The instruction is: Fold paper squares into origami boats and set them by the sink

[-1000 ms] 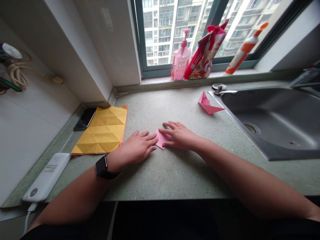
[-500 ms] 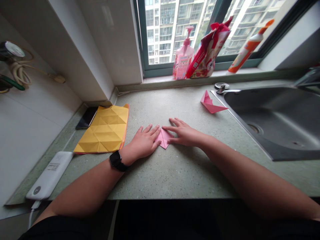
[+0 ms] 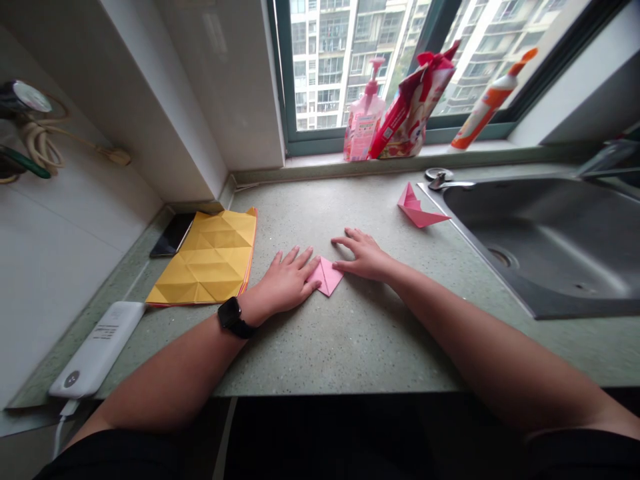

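Since the earlier head view, the right hand [image 3: 367, 257] has shifted toward the window, baring more of the right side of the small folded pink paper [image 3: 329, 277] on the desk [image 3: 320, 353]; its fingers are spread and its thumb is at the paper's upper right edge. Flat and open, the left hand [image 3: 287, 283] rests against the paper's left part, and creased yellow paper [image 3: 205, 257] lies farther left. Beyond the right hand, a pink folded piece [image 3: 419, 212] sits near the sink [image 3: 540, 233].
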`<state>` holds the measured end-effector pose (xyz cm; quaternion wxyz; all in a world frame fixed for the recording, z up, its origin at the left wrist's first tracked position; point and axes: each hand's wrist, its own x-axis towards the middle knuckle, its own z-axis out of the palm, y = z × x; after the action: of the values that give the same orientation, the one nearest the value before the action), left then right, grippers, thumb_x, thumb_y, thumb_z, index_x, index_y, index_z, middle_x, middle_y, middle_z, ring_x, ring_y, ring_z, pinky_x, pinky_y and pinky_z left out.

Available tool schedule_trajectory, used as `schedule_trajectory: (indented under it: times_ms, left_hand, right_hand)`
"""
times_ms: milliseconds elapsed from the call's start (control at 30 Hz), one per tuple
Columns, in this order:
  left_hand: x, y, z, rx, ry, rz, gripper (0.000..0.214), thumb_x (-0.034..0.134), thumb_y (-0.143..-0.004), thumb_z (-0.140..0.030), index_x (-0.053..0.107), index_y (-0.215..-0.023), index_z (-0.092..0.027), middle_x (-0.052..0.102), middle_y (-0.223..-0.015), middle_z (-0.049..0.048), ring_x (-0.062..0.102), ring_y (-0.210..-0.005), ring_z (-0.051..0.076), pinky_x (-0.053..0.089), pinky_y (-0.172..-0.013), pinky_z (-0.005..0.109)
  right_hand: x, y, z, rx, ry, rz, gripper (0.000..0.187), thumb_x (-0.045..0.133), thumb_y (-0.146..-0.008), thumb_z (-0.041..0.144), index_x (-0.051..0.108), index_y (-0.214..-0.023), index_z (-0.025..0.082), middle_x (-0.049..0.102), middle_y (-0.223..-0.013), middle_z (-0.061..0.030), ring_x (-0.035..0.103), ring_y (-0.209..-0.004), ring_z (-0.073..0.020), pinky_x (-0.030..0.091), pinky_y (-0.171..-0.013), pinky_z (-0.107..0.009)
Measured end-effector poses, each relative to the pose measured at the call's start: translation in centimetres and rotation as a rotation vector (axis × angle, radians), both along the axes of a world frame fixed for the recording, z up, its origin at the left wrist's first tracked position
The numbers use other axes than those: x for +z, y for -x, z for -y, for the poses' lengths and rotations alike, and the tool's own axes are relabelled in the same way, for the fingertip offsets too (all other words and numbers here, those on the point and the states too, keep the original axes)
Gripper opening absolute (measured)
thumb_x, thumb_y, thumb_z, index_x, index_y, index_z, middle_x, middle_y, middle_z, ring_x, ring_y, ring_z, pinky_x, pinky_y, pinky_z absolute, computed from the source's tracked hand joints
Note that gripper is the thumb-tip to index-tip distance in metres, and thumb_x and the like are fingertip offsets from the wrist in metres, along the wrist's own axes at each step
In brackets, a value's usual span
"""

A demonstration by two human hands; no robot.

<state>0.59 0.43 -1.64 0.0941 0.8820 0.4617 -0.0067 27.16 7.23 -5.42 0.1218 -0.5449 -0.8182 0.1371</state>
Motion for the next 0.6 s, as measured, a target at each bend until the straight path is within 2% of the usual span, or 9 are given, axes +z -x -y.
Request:
schedule_trajectory:
  times_ms: [133, 233, 400, 467, 600]
  left_hand:
    - [-0.4, 0.2, -0.1, -0.011, -0.016, 0.032, 0.064, 0.039, -0.115, -0.054, 0.038, -0.172, -0.026, 0.032, -0.181, 0.0159, 0.026, -0.168, 0.043, 0.024, -0.131, 0.07]
    - [-0.6, 0.2, -0.1, -0.013, -0.011, 0.032, 0.064, 0.037, -0.115, -0.053, 0.036, -0.173, -0.025, 0.031, -0.181, 0.0161, 0.024, -0.169, 0.043, 0.022, -0.132, 0.07]
    - [-0.9, 0.0, 0.2, 0.0, 0.022, 0.008, 0.066, 0.029, -0.116, -0.047, 0.029, -0.176, -0.018, 0.024, -0.183, 0.0171, 0.014, -0.171, 0.043, 0.018, -0.133, 0.073]
    - [-1.2, 0.0, 0.1, -0.006, 0.013, 0.024, 0.066, 0.028, -0.116, -0.044, 0.027, -0.176, -0.016, 0.025, -0.183, 0.0172, 0.014, -0.172, 0.042, 0.018, -0.133, 0.072]
    - [-1.8, 0.7, -0.8, 0.02, -0.051, 0.168, 0.064, 0.027, -0.116, -0.036, 0.026, -0.175, -0.012, 0.037, -0.178, 0.0208, 0.033, -0.167, 0.033, 0.029, -0.134, 0.058]
  right_hand:
    - [-0.5, 1.7, 0.1, -0.086, -0.101, -0.042, 0.058, 0.076, -0.094, 0.063, 0.07, -0.143, 0.032, 0.053, -0.167, -0.0155, 0.041, -0.159, -0.0462, 0.03, -0.128, -0.075]
    - [-0.6, 2.2, 0.3, -0.107, -0.163, -0.08, 0.051, 0.075, -0.095, 0.058, 0.072, -0.138, 0.031, 0.059, -0.161, -0.0157, 0.047, -0.155, -0.0444, 0.034, -0.126, -0.074]
    - [0.2, 1.8, 1.1, 0.068, -0.126, -0.148, 0.042, 0.07, -0.101, 0.048, 0.073, -0.138, 0.028, 0.061, -0.157, -0.0146, 0.054, -0.15, -0.0344, 0.04, -0.128, -0.06]
    - [0.5, 1.6, 1.4, 0.103, -0.102, -0.128, 0.042, 0.073, -0.1, 0.048, 0.073, -0.138, 0.03, 0.06, -0.159, -0.0134, 0.052, -0.152, -0.0347, 0.037, -0.13, -0.061]
    - [0.7, 1.3, 1.7, 0.102, -0.074, -0.075, 0.043, 0.075, -0.098, 0.049, 0.074, -0.138, 0.032, 0.059, -0.159, -0.0127, 0.048, -0.155, -0.0379, 0.033, -0.13, -0.067]
